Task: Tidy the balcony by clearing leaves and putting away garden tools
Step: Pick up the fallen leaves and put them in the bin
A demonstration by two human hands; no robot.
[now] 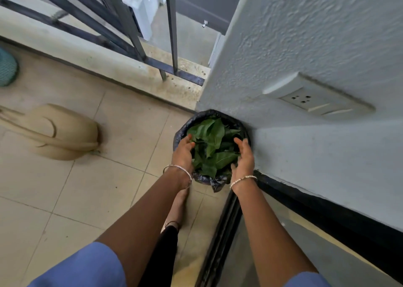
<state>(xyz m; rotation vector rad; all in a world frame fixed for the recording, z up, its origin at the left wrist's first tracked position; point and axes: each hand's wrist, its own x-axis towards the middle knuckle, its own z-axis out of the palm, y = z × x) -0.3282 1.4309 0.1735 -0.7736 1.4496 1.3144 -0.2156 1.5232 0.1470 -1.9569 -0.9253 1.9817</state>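
Right, both hands were down at the small round bin [209, 114] lined with a black plastic bag, and that bin stood in the corner against the pale textured wall [305, 36]. The left hand [183, 152] and right hand [246, 156] were apart, one on each side, fingers curled around the heap of broad green leaves [214, 142] filling the bin. Well left of the bin, a beige plastic dustpan [61, 132] lay on the floor tiles. Above and right of the bin sat a white wall socket [316, 100]; beyond the bin stood dark metal railing bars [172, 25].
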